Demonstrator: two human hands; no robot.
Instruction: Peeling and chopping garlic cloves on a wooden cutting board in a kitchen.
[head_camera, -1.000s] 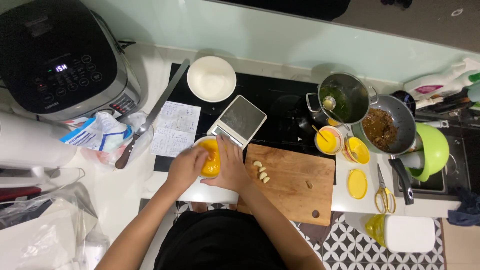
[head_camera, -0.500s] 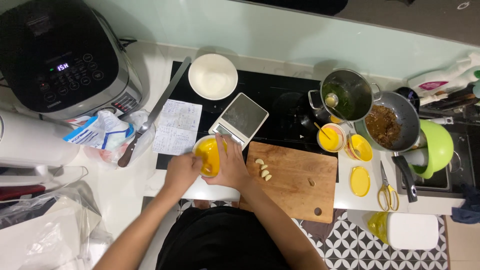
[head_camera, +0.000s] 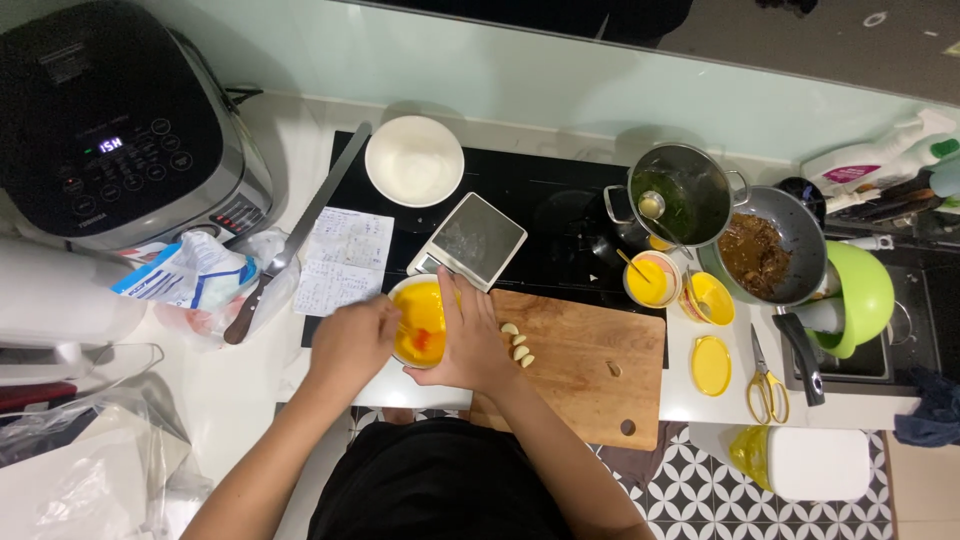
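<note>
Item: small round bowl of yellow liquid (head_camera: 422, 322), standing at the counter's front edge, touching the left end of the rectangular wooden cutting board (head_camera: 580, 365), just before the square digital kitchen scale (head_camera: 468, 241).

Hands: right hand (head_camera: 470, 345) cupped around the bowl's right side, fingers curved against the wall, steadying it. Left hand (head_camera: 352, 340) closed loosely at the bowl's left rim; it seems to pinch a slim utensil dipping into the liquid, though the utensil itself cannot be made out. A reddish speck shows in the yellow.

Step in hand, as judged: stirring or beating the bowl's contents. Continuing calls for a firm hold on the bowl so that it does not slide off the counter's lip.

Board: peeled pale garlic cloves (head_camera: 517, 343) near its left end, just beside the right hand.

Surface: white counter (head_camera: 240, 390) with black glass cooktop (head_camera: 560, 210); empty white ceramic bowl (head_camera: 414, 160); long steel knife (head_camera: 295, 235); printed paper sheet (head_camera: 343, 260); steel pot of dark greens (head_camera: 685, 195); dark pan of brown food (head_camera: 765, 250); small yellow cups (head_camera: 652, 280); yellow-handled scissors (head_camera: 765, 380); black-lidded rice cooker (head_camera: 110, 130), far left.

Room: patterned black-and-white floor tiles (head_camera: 700, 495) below.
</note>
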